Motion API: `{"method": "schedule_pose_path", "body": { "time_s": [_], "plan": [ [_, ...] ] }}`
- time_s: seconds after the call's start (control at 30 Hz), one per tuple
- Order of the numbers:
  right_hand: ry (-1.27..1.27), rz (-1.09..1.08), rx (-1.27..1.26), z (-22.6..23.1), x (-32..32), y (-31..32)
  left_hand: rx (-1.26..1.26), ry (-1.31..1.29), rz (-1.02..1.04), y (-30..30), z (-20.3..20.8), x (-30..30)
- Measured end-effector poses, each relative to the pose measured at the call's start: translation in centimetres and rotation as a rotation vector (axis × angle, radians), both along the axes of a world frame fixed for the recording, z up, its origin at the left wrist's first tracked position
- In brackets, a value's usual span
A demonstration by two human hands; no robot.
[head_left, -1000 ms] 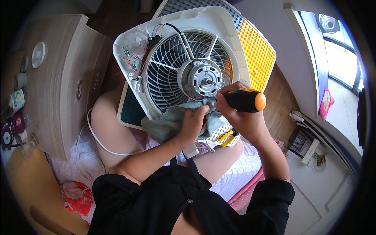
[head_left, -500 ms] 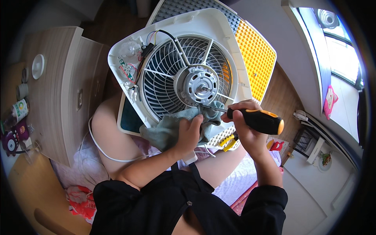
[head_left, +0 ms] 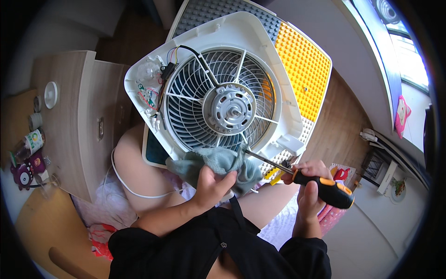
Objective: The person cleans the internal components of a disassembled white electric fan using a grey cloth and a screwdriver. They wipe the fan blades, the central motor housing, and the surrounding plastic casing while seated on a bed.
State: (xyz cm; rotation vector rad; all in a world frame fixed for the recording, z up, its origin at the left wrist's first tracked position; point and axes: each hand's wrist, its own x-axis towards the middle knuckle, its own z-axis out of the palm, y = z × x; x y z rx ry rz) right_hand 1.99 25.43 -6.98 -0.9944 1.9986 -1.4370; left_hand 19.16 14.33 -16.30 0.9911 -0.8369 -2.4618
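Note:
Across my lap rests an opened white fan housing (head_left: pixel 253 28), with a round grille (head_left: pixel 186 114) and a silver motor (head_left: pixel 230 109) at its centre. Small circuit parts and coloured wires (head_left: pixel 147 88) sit in its left corner. My left hand (head_left: pixel 211 188) grips a grey-green cloth (head_left: pixel 195 165) bunched over the housing's near edge. Wrapped round the black and orange handle of a screwdriver (head_left: pixel 327 190) is my right hand (head_left: pixel 310 186). The screwdriver's shaft points up and left, its tip at a raised fold of the cloth below the motor.
A studded tabletop with grey and yellow panels (head_left: pixel 299 60) lies under the housing. Beside its near right edge is a yellow-handled tool (head_left: pixel 275 177). A wooden drawer cabinet (head_left: pixel 79 121) stands at left, with a bottle (head_left: pixel 32 142) nearby. A white cable (head_left: pixel 132 186) crosses my leg.
My right hand has drawn the screwdriver back from the motor, down and to the right. My left hand and the cloth have shifted slightly lower, baring the grille beneath the motor.

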Motion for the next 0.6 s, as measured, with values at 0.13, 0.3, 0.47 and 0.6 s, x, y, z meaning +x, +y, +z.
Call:
{"method": "schedule_pose_path", "body": {
  "time_s": [0.13,0.3,0.47,0.6],
  "plan": [
    [-0.004,-0.017,-0.017,0.6,0.8,-0.3,-0.09,-0.049,-0.098,-1.6,-0.4,1.2],
    [0.135,0.116,-0.023,0.8,0.5,-0.7,-0.305,-0.094,-0.149,-3.6,-1.0,1.8],
    [0.283,0.114,-0.111,0.2,0.5,-2.0,-0.262,-0.171,-0.053,-3.9,-0.5,0.2],
    [0.265,0.239,0.01,0.0,-0.2,-3.7,-0.18,-0.23,0.022,-4.1,-1.6,-0.6]
  ]
}}
